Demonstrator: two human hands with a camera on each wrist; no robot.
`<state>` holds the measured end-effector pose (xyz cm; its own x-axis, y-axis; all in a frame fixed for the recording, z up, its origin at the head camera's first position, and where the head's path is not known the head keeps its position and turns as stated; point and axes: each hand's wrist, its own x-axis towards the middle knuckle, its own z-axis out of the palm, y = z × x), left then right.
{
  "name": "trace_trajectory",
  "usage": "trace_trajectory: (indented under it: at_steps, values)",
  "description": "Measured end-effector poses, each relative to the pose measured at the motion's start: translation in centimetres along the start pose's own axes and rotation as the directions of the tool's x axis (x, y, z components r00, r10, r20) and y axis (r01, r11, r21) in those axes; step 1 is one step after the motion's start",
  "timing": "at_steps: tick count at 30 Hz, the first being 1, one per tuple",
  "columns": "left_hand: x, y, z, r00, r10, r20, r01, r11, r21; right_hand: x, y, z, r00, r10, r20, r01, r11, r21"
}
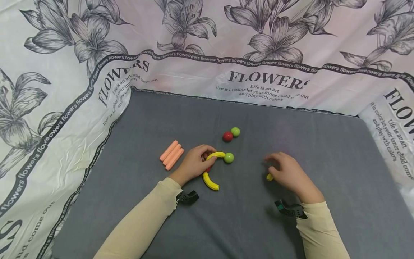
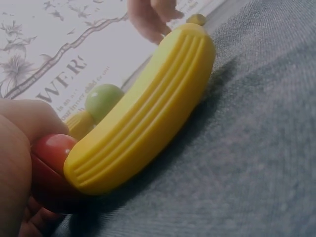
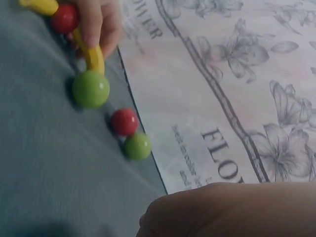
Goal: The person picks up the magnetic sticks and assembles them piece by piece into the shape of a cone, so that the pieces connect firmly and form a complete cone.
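Note:
My left hand (image 1: 195,162) holds the upper yellow toy banana (image 1: 219,154) between thumb and fingers. A green ball (image 1: 229,157) sits against that banana's far end. Beside the left thumb is a red ball (image 2: 54,148), mostly covered in the head view. A second yellow toy banana (image 1: 210,182) curves down from this red ball, ribbed and large in the left wrist view. My right hand (image 1: 289,174) is low over the cloth with fingers bent. A yellow piece (image 1: 270,177) peeks out beneath its thumb; I cannot tell whether the hand grips it.
Another red ball (image 1: 228,136) and green ball (image 1: 235,132) lie together farther back. Three pink sticks (image 1: 171,155) rest side by side left of my left hand. A grey cloth (image 1: 161,115) covers the work surface, bordered by flower-printed white fabric (image 1: 207,79).

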<state>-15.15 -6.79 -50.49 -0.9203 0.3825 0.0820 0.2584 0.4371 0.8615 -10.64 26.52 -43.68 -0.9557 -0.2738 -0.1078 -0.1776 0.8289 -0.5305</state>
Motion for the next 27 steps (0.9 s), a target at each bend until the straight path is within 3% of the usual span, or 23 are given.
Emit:
trace_trajectory:
  at_steps: [7, 14, 20, 27]
  values:
    - [0.1, 0.1, 0.0, 1.0, -0.001, -0.006, 0.001, 1.0, 0.001, -1.3, 1.5, -0.3, 0.997, -0.049, 0.055, 0.052, 0.997, -0.063]
    - [0.0, 0.1, 0.1, 1.0, -0.009, 0.0, 0.009, 1.0, 0.019, -1.2, 1.6, 0.0, 0.997, -0.059, 0.053, 0.063, 0.994, -0.084]
    - [0.0, 0.3, 0.0, 1.0, -0.006, -0.01, 0.006, 1.0, 0.012, 0.1, -0.2, 0.3, 0.997, -0.008, 0.074, 0.013, 0.997, -0.07]
    - [-0.1, 0.1, -0.1, 1.0, -0.009, -0.014, 0.009, 1.0, 0.006, 2.4, -3.2, 0.9, 0.997, -0.018, 0.081, 0.022, 0.998, -0.051]
